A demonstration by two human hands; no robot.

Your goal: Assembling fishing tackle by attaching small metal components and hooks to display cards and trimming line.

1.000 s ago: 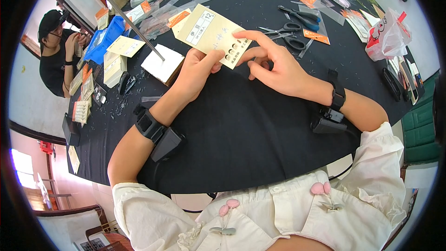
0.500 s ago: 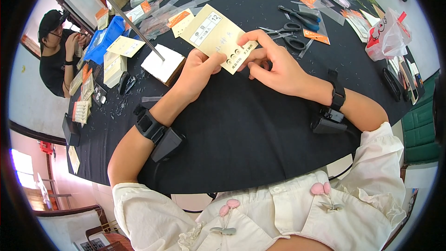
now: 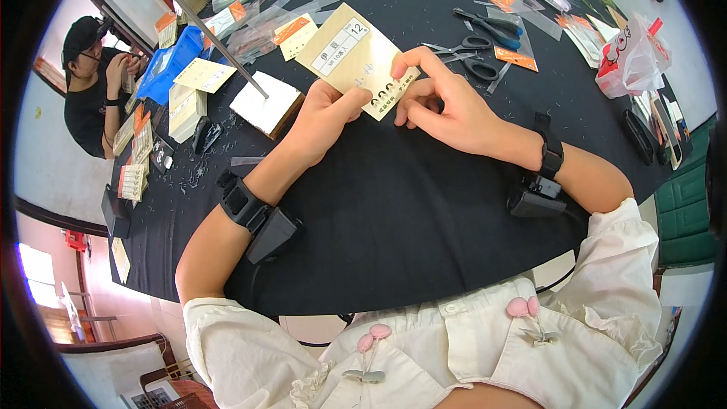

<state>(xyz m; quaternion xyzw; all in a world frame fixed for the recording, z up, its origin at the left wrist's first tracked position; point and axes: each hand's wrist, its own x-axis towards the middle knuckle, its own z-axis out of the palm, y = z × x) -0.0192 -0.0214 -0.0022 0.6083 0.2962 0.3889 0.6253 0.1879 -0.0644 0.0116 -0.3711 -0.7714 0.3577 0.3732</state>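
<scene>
A cream printed card (image 3: 347, 49), with a row of small dark curved marks near its lower end, is held tilted above the black-covered table. My left hand (image 3: 322, 123) pinches it by the lower left edge, thumb on top. At the lower right edge, my right hand (image 3: 447, 102) is closed on the card, index finger curled over the front and the other fingers bent behind and beside it. Just left of my left hand stands a white-topped block (image 3: 261, 102) with a slanting metal rod (image 3: 219, 45). Black-handled scissors (image 3: 478, 68) lie beyond my right hand.
Pliers (image 3: 496, 30) lie by the scissors. A plastic bag (image 3: 632, 60) sits at the right. Stacked cards (image 3: 185, 115) and a blue bin (image 3: 163, 76) are at the left, near a co-worker (image 3: 91, 83). Clear sleeves (image 3: 261, 34) lie at the back.
The card has tilted slightly and catches more light. My right fingers have shifted a little to the right along its edge; my left hand has barely moved.
</scene>
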